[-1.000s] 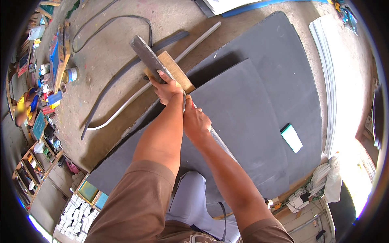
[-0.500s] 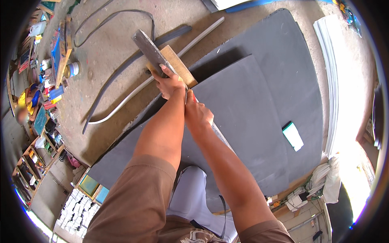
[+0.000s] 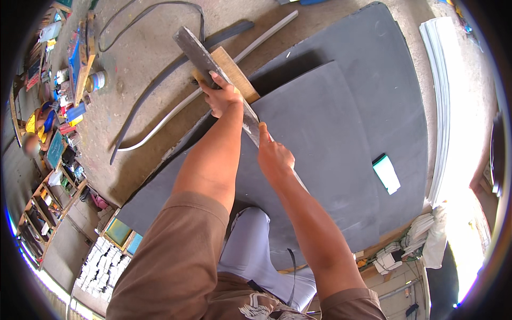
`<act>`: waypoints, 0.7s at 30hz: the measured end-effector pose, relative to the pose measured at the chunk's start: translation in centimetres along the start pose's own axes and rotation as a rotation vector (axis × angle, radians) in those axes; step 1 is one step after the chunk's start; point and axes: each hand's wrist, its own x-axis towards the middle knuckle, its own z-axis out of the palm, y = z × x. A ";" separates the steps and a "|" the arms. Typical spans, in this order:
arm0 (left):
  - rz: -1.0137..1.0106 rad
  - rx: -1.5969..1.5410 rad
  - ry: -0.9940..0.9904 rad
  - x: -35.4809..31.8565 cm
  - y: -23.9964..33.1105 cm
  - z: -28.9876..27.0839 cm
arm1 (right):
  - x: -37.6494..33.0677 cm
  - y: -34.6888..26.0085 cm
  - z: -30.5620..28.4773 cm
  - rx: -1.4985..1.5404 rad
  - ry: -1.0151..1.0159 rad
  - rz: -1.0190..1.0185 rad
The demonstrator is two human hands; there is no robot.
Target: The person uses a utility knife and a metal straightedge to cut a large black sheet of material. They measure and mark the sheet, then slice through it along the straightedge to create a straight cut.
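My left hand [image 3: 222, 99] grips a long, worn dark bar [image 3: 193, 49] with its fingers spread over the far part, pressing it on a dark grey sheet [image 3: 325, 144]. A light wooden board [image 3: 234, 74] lies right beside the bar, under its far half. Along the bar's right edge, nearer to me, my right hand [image 3: 276, 158] is closed with its thumb stretched forward; what it holds is hidden by the fingers. Beneath lies a larger dark sheet [image 3: 392, 74]. On the sheets to the right rests a small white and teal object [image 3: 386, 175].
Beyond the sheets, a black strip [image 3: 134, 109], a white strip [image 3: 165, 122] and a thin black loop [image 3: 154, 6] lie on the concrete floor. White sheets [image 3: 438, 106] are stacked at right. A paint bucket [image 3: 97, 81], shelves [image 3: 45, 213] and another person [image 3: 41, 125] are at left.
My right hand has slid along the bar toward me and to the right, away from my left hand. A bit of red at its fingers no longer shows. The left hand keeps its place.
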 end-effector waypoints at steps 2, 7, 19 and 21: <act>0.008 -0.002 0.006 -0.2 0.1 -0.1 | -0.6 1.1 1.1 -0.015 -0.001 0.013; 0.007 -0.014 -0.020 -0.3 0.3 -0.5 | -2.8 4.0 2.6 -0.030 -0.117 0.059; 0.023 -0.030 -0.034 -0.3 0.2 -0.9 | -7.8 11.1 9.6 -0.144 -0.219 0.133; 0.027 -0.039 -0.009 -0.4 0.2 -0.5 | -9.4 12.8 10.9 -0.132 -0.209 0.149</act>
